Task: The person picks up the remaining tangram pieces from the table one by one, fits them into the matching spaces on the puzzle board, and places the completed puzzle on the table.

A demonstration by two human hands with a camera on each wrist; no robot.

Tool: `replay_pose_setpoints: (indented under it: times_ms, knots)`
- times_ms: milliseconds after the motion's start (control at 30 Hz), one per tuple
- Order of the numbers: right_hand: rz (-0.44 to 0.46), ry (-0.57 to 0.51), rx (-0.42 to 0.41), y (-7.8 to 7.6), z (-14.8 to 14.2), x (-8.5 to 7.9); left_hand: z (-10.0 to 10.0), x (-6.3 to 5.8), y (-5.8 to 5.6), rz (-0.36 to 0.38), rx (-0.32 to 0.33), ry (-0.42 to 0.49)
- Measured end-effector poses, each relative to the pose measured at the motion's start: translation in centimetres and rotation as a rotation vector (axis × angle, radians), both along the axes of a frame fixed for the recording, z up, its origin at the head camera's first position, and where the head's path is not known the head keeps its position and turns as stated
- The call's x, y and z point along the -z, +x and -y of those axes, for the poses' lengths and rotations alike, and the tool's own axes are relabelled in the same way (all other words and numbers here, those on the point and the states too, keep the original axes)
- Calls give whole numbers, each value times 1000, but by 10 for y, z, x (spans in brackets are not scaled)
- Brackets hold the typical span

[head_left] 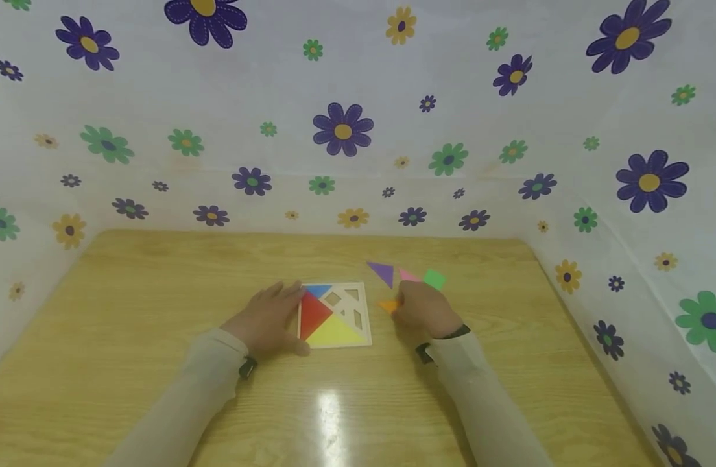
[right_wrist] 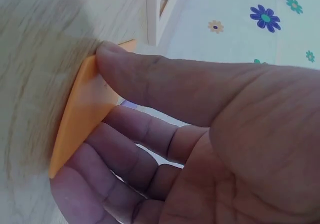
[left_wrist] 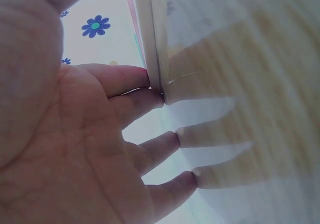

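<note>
A pale wooden tangram tray [head_left: 366,318] holds a blue triangle [head_left: 317,291], a red triangle [head_left: 314,315] and a yellow triangle [head_left: 336,333]; its right side shows bare recesses. My left hand [head_left: 264,319] rests at the tray's left side, fingers extended; in the left wrist view fingertips touch the table beside the tray's edge [left_wrist: 156,39]. To the right of the tray, my right hand [head_left: 426,310] pinches an orange tangram piece [right_wrist: 82,114] between thumb and curled fingers, close over the table. Most of that piece is hidden by the hand in the head view.
Beyond the right hand lie a purple triangle [head_left: 383,272], a partly hidden pink piece [head_left: 408,276] and a green square [head_left: 434,279]. A white flowered cloth [head_left: 381,84] stands around the back and sides of the wooden table [head_left: 177,272].
</note>
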State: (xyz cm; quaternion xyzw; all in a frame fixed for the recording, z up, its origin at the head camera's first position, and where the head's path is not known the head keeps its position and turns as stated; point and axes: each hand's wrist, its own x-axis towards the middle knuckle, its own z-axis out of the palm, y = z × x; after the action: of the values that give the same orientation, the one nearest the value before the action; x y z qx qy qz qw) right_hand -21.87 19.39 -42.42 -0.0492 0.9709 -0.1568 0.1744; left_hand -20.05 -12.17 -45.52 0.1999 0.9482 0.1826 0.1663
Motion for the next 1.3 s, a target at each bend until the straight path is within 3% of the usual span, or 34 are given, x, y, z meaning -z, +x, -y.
replay_pose_setpoints:
  times_ms: [267,600,1067,1300]
  knots:
    - [1,-32,27,-5,-6,0,-1,2,-5,1,0,0]
    - [-9,-99,-21,-8,-8,-1,0,-3,-2,5,-9,-8]
    - [-11,-13,41,2,-6,-4,-2,6,-3,14,-4,9]
    - [-28,-17,30,-1,-2,-2,0,2,0,13,-16,7]
